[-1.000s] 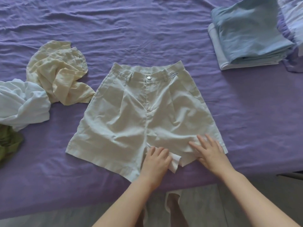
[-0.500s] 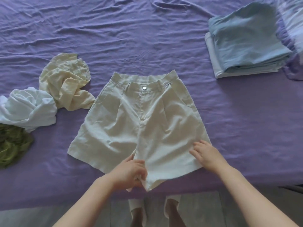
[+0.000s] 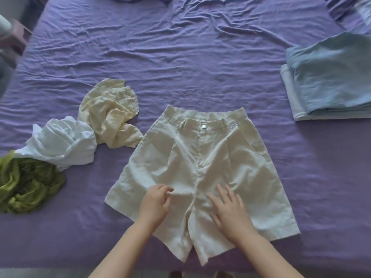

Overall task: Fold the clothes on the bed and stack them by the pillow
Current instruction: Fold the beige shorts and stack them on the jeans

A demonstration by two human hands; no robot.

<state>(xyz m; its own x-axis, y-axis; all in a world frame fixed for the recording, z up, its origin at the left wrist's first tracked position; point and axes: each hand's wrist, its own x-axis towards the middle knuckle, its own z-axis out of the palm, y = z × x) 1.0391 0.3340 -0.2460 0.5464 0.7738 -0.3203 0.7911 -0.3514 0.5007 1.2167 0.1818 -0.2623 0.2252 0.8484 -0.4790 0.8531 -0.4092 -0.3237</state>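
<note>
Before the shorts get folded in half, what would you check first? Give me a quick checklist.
1. Shorts spread flat, front up: ok.
2. Both legs smooth: not ok, some creases near the crotch.
3. Left hand and right hand on the shorts: ok.
4. Bare sheet around the shorts for folding: ok.
5. Folded stack ready to take them: ok.
6. Pillow beside the stack: cannot tell.

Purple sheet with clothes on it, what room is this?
Most likely a bedroom: a wrinkled purple bed sheet, a folded blue stack, and cream shorts laid flat for folding.
</note>
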